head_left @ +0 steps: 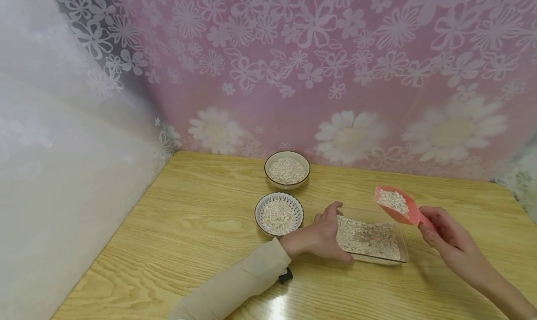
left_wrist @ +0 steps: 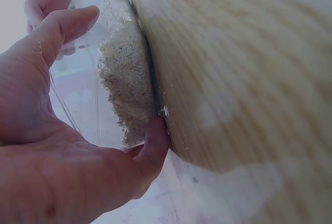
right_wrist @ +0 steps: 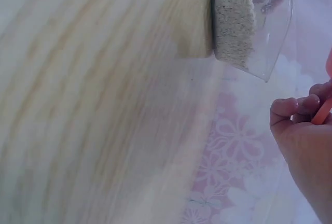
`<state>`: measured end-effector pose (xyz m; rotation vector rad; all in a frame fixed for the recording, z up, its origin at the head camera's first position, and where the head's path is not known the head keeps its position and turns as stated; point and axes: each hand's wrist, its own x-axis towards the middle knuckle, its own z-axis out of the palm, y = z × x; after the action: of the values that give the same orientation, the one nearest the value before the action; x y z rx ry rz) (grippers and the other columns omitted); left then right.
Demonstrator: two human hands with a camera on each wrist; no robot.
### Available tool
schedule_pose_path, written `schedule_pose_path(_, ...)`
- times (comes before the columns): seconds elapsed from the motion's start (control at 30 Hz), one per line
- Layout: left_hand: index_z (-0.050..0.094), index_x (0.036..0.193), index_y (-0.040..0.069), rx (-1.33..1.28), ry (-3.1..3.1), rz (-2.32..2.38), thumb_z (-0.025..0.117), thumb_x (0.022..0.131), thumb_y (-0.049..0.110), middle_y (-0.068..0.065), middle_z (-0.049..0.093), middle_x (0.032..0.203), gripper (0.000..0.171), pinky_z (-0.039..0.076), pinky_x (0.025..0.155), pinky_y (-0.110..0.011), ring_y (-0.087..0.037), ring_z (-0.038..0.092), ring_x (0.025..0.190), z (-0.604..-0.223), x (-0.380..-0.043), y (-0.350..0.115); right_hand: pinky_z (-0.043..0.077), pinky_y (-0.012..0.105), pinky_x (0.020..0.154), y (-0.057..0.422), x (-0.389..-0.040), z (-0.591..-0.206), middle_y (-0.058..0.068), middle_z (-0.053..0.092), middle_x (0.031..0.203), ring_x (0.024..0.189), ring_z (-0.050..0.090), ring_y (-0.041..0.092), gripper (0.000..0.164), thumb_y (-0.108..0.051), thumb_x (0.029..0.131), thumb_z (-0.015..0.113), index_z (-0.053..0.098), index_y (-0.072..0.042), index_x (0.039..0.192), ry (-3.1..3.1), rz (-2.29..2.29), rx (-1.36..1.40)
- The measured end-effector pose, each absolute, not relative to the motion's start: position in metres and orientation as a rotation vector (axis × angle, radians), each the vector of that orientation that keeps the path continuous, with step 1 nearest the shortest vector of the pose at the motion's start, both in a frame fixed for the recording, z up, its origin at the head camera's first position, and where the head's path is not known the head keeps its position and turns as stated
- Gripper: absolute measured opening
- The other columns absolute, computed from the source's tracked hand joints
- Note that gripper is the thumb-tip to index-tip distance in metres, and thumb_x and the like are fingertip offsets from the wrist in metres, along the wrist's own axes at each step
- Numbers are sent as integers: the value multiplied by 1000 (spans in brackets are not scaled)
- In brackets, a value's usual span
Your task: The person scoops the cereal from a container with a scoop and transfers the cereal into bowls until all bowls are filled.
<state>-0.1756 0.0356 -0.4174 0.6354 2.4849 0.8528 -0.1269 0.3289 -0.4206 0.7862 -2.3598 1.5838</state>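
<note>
My left hand [head_left: 325, 236] grips the left end of a clear rectangular container [head_left: 403, 250], thumb on the near side and fingers at the far side. Oat flakes [head_left: 371, 241] fill its lower part, with a hollow near the middle. Over the container's far right corner, my right hand [head_left: 453, 241] holds a pink scoop [head_left: 413, 214] by its handle. Flakes [head_left: 393, 201] lie heaped in the scoop. In the right wrist view, only the orange-looking handle [right_wrist: 322, 112] and a bit of the scoop show at the right edge.
Just left of the left hand stands a white patterned bowl [head_left: 258, 216] with a dark rim, holding flakes. Behind it is a cream bowl [head_left: 288, 187], also with flakes. Both stand on the wood-grain table [head_left: 176, 227]. A flowered pink curtain [head_left: 272, 68] hangs along the back edge.
</note>
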Motion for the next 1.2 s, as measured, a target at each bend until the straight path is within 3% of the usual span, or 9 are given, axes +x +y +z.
schedule_pose_path(0.27,-1,164,22,622,2510,757,91,73,48,-2,26,164,132,45,110,-31,-20,32,150,-411,-172,34,41,25,60,322,-125,-415,-12,60,107,80,52,7,36,17,100,44,52,7,133,-2448,1398,698)
schedule_pose_path(0.47,-8,164,27,684,2513,822,89,75,53,-8,19,166,134,43,115,-39,-25,27,153,-395,-175,19,41,24,59,314,-128,-408,-9,60,102,77,51,5,36,20,97,48,56,4,128,-2438,1338,730)
schedule_pose_path(0.6,-9,164,29,831,2472,942,85,81,48,-7,21,167,127,39,119,-40,-22,30,153,-385,-181,-5,39,24,55,309,-131,-402,-9,58,97,71,49,5,36,20,96,50,58,1,126,-2437,1315,733)
schedule_pose_path(0.73,-1,165,30,925,2473,1012,81,86,45,-4,31,164,115,37,121,-42,-21,34,152,-382,-187,-31,37,24,52,303,-134,-396,-10,56,92,66,47,8,34,18,97,52,60,1,125,-2444,1308,713)
schedule_pose_path(0.87,7,165,27,923,2505,1091,81,88,41,-3,40,159,107,39,119,-40,-20,39,149,-382,-189,-55,37,24,52,296,-137,-391,-11,57,92,65,47,8,34,15,98,53,61,-1,126,-2452,1301,707)
schedule_pose_path(1.2,13,163,23,806,2463,1326,79,90,30,-5,42,155,99,42,117,-43,-28,46,143,-389,-194,-106,42,26,57,274,-150,-387,-16,61,99,73,54,8,32,11,98,57,61,0,128,-2483,1344,762)
